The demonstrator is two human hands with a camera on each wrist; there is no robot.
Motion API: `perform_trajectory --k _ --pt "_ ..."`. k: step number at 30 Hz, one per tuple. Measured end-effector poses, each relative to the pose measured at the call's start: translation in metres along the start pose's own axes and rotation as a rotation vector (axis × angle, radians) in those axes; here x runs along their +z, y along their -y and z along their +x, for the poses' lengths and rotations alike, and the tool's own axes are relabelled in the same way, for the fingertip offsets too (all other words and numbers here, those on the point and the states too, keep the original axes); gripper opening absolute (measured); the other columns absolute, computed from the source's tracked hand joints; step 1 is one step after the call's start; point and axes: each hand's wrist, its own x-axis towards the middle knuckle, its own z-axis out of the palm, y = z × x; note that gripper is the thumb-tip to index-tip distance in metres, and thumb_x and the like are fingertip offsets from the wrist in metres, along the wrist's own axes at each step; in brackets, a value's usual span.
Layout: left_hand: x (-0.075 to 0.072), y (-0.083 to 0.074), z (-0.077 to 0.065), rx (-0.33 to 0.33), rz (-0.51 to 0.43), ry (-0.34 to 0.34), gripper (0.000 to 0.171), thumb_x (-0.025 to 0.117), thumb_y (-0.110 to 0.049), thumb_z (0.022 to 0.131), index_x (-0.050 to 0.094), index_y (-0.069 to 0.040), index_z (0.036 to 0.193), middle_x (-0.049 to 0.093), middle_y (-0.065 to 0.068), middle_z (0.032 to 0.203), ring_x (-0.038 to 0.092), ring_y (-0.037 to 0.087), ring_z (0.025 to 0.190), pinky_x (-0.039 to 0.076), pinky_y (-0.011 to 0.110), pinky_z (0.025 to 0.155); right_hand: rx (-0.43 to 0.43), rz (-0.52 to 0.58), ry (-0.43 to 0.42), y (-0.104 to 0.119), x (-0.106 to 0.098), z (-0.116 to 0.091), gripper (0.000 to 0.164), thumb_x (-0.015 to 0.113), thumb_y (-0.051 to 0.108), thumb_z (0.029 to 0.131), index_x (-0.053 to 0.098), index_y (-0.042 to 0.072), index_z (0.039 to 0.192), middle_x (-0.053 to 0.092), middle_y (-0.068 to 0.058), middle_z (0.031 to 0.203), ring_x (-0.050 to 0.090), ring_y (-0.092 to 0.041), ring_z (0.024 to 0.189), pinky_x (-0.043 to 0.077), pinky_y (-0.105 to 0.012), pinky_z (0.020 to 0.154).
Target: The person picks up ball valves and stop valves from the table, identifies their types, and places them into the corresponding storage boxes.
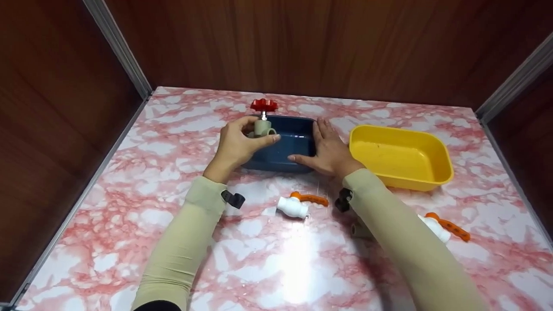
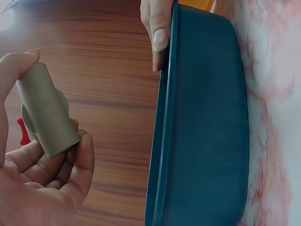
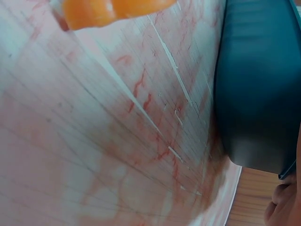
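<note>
In the head view my left hand (image 1: pixel 239 140) grips a grey-green stop valve (image 1: pixel 262 128) with a red handwheel. It holds the valve over the left part of a dark blue plastic bin (image 1: pixel 281 163). The left wrist view shows the valve's tubular body (image 2: pixel 47 110) between thumb and fingers, apart from the bin's wall (image 2: pixel 207 113). My right hand (image 1: pixel 329 149) rests at the bin's right end, its fingers straight along the rim and the thumb spread over the near side. In the right wrist view only part of that hand (image 3: pixel 284 202) shows.
A yellow bin (image 1: pixel 399 162) stands to the right. One white ball valve (image 1: pixel 293 207) with an orange lever lies in front of the blue bin. Another ball valve (image 1: pixel 438 228) and a grey-green fitting (image 1: pixel 360 230) are partly hidden by my right forearm. Wooden panels (image 1: pixel 302 47) enclose the table.
</note>
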Motion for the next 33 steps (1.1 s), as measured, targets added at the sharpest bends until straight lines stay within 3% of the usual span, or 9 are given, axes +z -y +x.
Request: perform_trajectory --k 17,33 --pt "-0.002 0.004 0.011 -0.038 0.056 -0.007 0.070 0.100 -0.042 0.093 0.073 -0.010 0.149 0.078 0.012 0.145 0.074 0.029 0.131 0.065 0.049 0.119 -0.033 -0.008 -0.026 0.000 0.000 -0.001 0.138 0.049 0.099 0.097 -0.004 0.009 0.186 -0.009 -0.013 0.198 -0.004 -0.038 0.187 0.012 -0.073 0.148" --pt "0.003 0.014 0.022 -0.081 0.084 -0.010 0.071 0.100 -0.045 0.093 0.073 -0.009 0.148 0.077 0.012 0.147 0.074 0.029 0.135 0.063 0.049 0.123 -0.019 -0.007 -0.025 0.001 0.000 -0.004 0.141 0.046 0.105 0.093 -0.002 0.010 0.187 -0.009 -0.011 0.198 -0.001 -0.038 0.187 0.012 -0.071 0.149"
